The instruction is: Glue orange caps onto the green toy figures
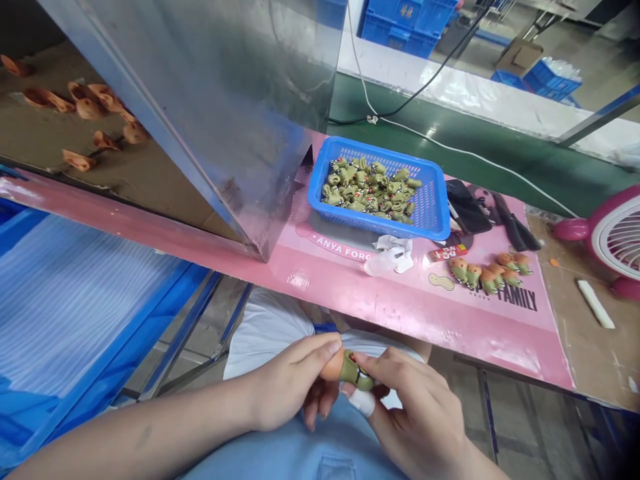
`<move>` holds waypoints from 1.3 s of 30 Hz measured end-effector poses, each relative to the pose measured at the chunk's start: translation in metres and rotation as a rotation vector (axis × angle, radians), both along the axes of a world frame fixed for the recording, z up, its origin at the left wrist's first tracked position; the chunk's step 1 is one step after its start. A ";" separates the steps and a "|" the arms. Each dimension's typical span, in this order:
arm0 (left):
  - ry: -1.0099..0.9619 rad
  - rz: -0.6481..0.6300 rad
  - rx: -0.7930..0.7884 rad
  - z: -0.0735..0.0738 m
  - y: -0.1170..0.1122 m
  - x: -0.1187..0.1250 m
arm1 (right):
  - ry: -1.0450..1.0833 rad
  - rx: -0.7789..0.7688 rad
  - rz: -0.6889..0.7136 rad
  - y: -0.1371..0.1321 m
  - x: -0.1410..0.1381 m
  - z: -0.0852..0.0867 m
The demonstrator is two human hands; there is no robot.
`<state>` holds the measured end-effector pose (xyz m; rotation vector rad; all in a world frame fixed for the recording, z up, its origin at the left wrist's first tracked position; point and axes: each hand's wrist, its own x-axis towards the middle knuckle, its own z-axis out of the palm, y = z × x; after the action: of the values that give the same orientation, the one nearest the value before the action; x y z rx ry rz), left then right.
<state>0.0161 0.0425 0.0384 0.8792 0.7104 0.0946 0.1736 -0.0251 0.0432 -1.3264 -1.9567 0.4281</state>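
Close to my body, below the table edge, a small figure is gripped between both hands. Its rounded orange part (332, 367) is pinched by my left hand (293, 380), whose fingers are closed. The olive-green part (354, 373), with black, white and red painted details, is pressed by the thumb and fingers of my right hand (420, 403). White tape covers one fingertip of that hand. The two parts meet; whether they are joined or only pushed together, I cannot tell.
A blue basket (385, 229) holds many green pieces (370, 190). Several orange-and-green figures (493, 272) lie right on the pink mat (320, 280). A metal booth (215, 100) at left contains orange pieces (87, 107). A pink fan (617, 233) stands right; a blue crate (45, 427) sits lower left.
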 end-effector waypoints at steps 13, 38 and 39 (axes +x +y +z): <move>0.038 -0.058 -0.003 0.000 -0.001 -0.002 | 0.035 0.077 -0.020 0.000 -0.003 0.003; -0.080 0.125 0.296 0.002 0.012 -0.001 | 0.126 0.086 -0.014 0.007 0.003 0.003; -0.086 0.143 0.302 0.001 0.013 -0.001 | 0.142 0.088 -0.017 0.007 0.004 0.003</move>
<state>0.0153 0.0559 0.0398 1.1048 0.6882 0.3722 0.1774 -0.0182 0.0461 -1.2224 -1.8253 0.4116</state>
